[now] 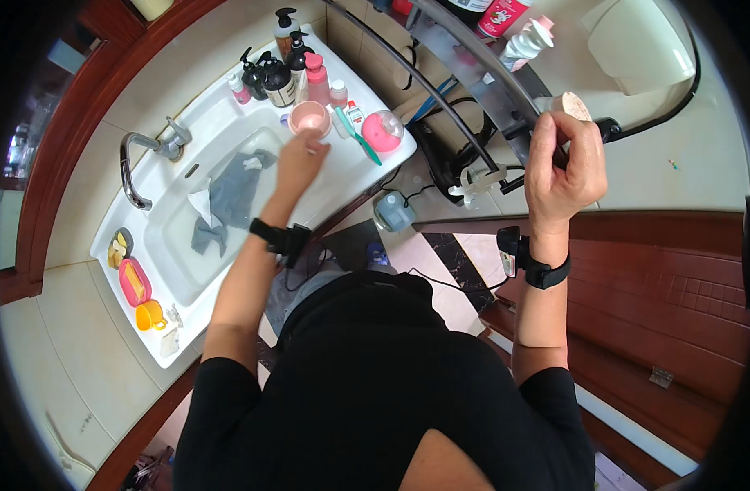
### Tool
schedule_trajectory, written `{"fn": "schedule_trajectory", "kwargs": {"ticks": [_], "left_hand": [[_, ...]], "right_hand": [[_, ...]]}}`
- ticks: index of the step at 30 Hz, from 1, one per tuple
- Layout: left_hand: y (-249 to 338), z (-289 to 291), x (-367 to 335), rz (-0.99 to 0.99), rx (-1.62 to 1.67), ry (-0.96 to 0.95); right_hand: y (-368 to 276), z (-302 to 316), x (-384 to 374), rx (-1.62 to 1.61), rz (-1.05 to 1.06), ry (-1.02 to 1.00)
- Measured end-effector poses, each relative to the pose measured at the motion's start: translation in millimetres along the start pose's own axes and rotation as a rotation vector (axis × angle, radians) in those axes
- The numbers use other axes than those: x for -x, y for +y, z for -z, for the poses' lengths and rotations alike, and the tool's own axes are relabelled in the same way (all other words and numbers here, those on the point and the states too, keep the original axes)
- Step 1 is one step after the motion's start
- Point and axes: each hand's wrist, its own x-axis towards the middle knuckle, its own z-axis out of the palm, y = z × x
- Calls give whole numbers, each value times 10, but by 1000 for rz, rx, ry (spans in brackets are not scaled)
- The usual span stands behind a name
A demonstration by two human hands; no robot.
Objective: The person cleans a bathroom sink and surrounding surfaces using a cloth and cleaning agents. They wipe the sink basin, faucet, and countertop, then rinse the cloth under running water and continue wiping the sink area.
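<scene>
My left hand (300,164) reaches over the near rim of the sink ledge, beside a pink cup (309,117). Its fingers are blurred and overlap the cup's near side, so whether they grip it I cannot tell. Off to the right, my right hand (566,168) is raised at the shelf with its fingers curled in and thumb pressed to the forefinger. What lies inside that closed hand is hidden. Just beyond its knuckles shows a small pale round-topped container (573,105). Grey cloth (232,192) lies in water in the white sink (158,245).
Several pump bottles (278,83) crowd the sink's far corner. A green toothbrush (365,149) and a pink round container (381,131) lie near its right edge. An orange mug (150,315) and a pink soap dish (134,282) stand at left, below the faucet (134,164). A metal-railed shelf (473,78) juts in at right.
</scene>
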Motion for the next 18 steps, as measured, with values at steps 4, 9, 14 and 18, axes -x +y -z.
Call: {"fn": "schedule_trajectory", "kwargs": {"ticks": [4,9,14,18], "left_hand": [[-246,-889,1,248,124,-192],[65,-1285,-252,111,35,91],[176,-1304,-783,-24,-287,-12],[188,-1350,-1175,164,-380,-189]], "right_hand": [[31,-20,24,41,76,35],[17,12,40,130,78,-23],[19,17,65,164,95,-35],[34,38,95,184,118,-34]]}}
